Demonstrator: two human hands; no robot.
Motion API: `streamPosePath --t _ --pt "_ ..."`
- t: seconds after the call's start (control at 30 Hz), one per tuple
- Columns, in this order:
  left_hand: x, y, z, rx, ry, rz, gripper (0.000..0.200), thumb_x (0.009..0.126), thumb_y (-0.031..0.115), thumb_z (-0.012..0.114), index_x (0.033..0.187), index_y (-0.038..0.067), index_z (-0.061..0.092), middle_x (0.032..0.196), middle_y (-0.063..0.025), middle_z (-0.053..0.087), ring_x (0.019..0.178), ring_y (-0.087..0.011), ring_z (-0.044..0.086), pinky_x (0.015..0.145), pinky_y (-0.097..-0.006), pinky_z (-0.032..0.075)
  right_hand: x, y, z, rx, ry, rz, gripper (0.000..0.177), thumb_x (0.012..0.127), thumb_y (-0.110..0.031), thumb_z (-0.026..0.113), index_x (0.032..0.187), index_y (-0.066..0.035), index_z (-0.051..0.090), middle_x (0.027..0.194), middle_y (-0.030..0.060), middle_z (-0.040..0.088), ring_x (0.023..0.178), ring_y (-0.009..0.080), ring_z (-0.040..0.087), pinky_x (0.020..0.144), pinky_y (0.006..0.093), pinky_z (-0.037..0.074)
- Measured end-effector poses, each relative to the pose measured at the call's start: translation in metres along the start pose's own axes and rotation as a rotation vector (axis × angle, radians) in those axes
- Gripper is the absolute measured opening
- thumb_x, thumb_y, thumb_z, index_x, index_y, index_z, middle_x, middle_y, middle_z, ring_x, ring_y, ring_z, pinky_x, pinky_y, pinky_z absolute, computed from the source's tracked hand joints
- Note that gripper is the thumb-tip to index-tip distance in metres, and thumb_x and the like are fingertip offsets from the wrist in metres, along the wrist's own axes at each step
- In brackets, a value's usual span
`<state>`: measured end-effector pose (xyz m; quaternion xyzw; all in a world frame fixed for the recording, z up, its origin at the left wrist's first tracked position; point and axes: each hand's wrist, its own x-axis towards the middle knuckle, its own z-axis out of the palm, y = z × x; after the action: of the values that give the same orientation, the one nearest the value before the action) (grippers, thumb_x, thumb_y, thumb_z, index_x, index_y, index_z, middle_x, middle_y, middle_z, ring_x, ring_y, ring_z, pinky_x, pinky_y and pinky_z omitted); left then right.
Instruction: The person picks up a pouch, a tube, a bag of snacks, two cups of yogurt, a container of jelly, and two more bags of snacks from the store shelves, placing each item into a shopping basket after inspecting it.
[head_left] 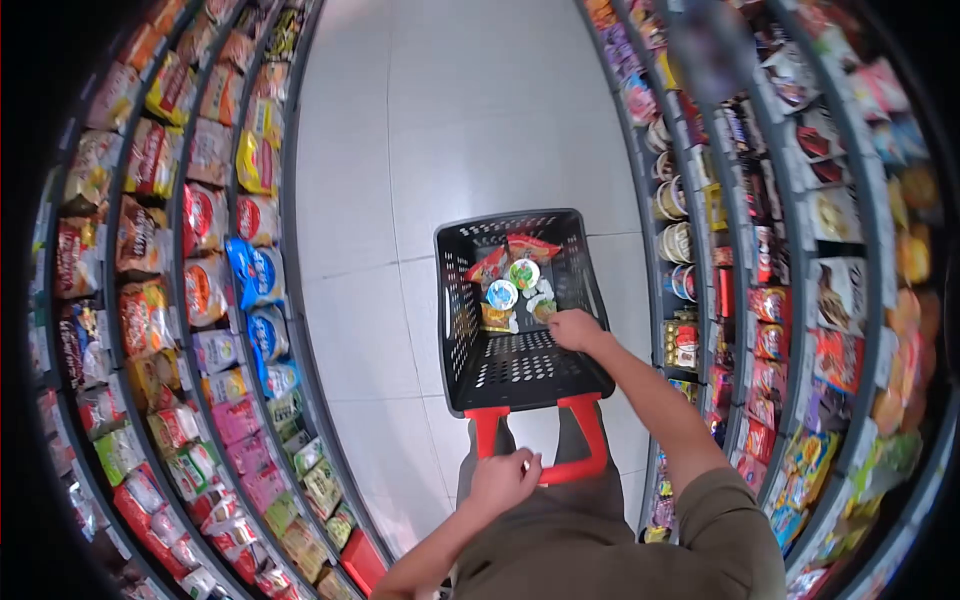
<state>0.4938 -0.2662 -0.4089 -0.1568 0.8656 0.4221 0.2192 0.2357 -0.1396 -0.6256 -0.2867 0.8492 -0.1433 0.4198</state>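
A black perforated shopping basket (512,394) with a red handle (578,470) stands in front of my body. My left hand (504,482) is wrapped round the handle's left part. Over the basket's right side is my right hand (577,330), its fingers curled closed; what they hold, if anything, is hidden. A small clear-and-green package (541,305) lies right beside those fingers. In the basket sit a blue-lidded cup (502,294), a green-lidded cup (524,273), red snack bags (532,246) and a yellow-brown packet (496,318).
Tall shelves of bagged snacks (205,215) curve along the left, with a red box (364,562) low down. Shelves on the right hold tubs (677,242), jars (683,342) and packets (838,295). Pale floor tiles (450,130) run between them.
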Motion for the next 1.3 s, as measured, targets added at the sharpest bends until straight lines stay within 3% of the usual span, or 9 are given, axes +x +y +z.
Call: streamPosePath --t 0.2,0.4,0.53,0.67,0.8,0.97,1.1,1.2,1.3 --pt "-0.006 -0.008 -0.002 0.014 -0.152 0.147 0.046 0.098 0.044 0.056 0.078 0.006 0.072 0.064 -0.0174 0.066 0.064 -0.0382 0.067 0.062 -0.0474 0.053 -0.181 -0.028 -0.069 0.299 0.538 0.066 0.028 0.095 -0.027 0.057 0.108 -0.009 0.073 0.102 0.0169 0.072 0.093 0.0374 0.069 0.083 0.0445 0.055" --pt "0.006 -0.009 0.004 0.142 -0.281 0.322 0.046 0.099 0.045 0.055 0.086 0.003 0.071 0.077 -0.0221 0.068 0.078 -0.0425 0.067 0.071 -0.0496 0.051 -0.368 -0.043 0.024 0.548 0.968 0.319 0.021 0.096 -0.015 0.058 0.108 -0.005 0.072 0.090 0.0130 0.073 0.083 0.0237 0.072 0.077 0.0336 0.056" --pt "0.010 0.001 0.003 0.329 -0.464 0.447 0.049 0.094 0.052 0.060 0.109 0.005 0.065 0.089 -0.0252 0.069 0.091 -0.0470 0.066 0.078 -0.0538 0.051 -0.454 -0.055 0.156 0.510 0.956 0.657 0.020 0.093 -0.020 0.056 0.102 -0.012 0.072 0.093 0.0102 0.074 0.089 0.0265 0.071 0.079 0.0391 0.056" --pt "0.020 0.004 0.029 0.383 -0.423 0.495 0.049 0.093 0.050 0.062 0.095 0.002 0.068 0.083 -0.0267 0.069 0.088 -0.0473 0.066 0.077 -0.0538 0.051 -0.480 -0.050 0.328 0.493 0.545 0.874 0.025 0.091 -0.028 0.055 0.098 -0.013 0.074 0.089 0.0084 0.074 0.089 0.0286 0.070 0.079 0.0430 0.055" --pt "0.009 0.019 0.045 0.475 -0.265 0.432 0.056 0.091 0.053 0.062 0.081 -0.001 0.069 0.079 -0.0281 0.068 0.086 -0.0476 0.067 0.077 -0.0541 0.052 -0.517 -0.066 0.459 0.573 0.100 0.745 0.016 0.082 -0.026 0.065 0.086 -0.012 0.071 0.085 0.0070 0.072 0.085 0.0268 0.071 0.071 0.0435 0.056" --pt "-0.006 0.022 0.057 0.570 -0.138 0.403 0.063 0.090 0.058 0.061 0.091 -0.004 0.072 0.082 -0.0297 0.069 0.090 -0.0461 0.069 0.076 -0.0508 0.054 -0.554 -0.078 0.571 0.308 0.249 0.664 0.018 0.077 -0.030 0.072 0.085 -0.014 0.073 0.083 0.0100 0.072 0.083 0.0304 0.072 0.069 0.0457 0.058" --pt "-0.069 0.065 0.058 0.453 -0.162 0.299 0.052 0.086 0.049 0.071 0.095 -0.002 0.072 0.077 -0.0181 0.072 0.076 -0.0370 0.071 0.071 -0.0445 0.054 -0.579 -0.051 0.614 0.322 0.293 0.626 0.021 0.079 -0.035 0.072 0.087 -0.016 0.072 0.084 0.0077 0.072 0.083 0.0291 0.071 0.069 0.0447 0.058" --pt "-0.053 0.040 0.075 0.439 -0.195 0.301 0.048 0.085 0.045 0.074 0.098 -0.002 0.071 0.081 -0.0147 0.073 0.078 -0.0313 0.070 0.073 -0.0412 0.053 -0.579 -0.018 0.651 0.562 0.368 0.747 0.023 0.081 -0.038 0.071 0.089 -0.016 0.071 0.090 0.0054 0.072 0.085 0.0271 0.072 0.070 0.0433 0.058" --pt "-0.072 0.040 0.090 0.514 -0.200 0.278 0.050 0.086 0.045 0.072 0.103 -0.002 0.071 0.089 -0.0184 0.073 0.090 -0.0327 0.071 0.080 -0.0412 0.052 -0.597 -0.003 0.653 1.023 0.751 0.817 0.026 0.093 -0.022 0.059 0.096 -0.001 0.071 0.087 0.0083 0.076 0.071 0.0140 0.072 0.063 0.0295 0.060"
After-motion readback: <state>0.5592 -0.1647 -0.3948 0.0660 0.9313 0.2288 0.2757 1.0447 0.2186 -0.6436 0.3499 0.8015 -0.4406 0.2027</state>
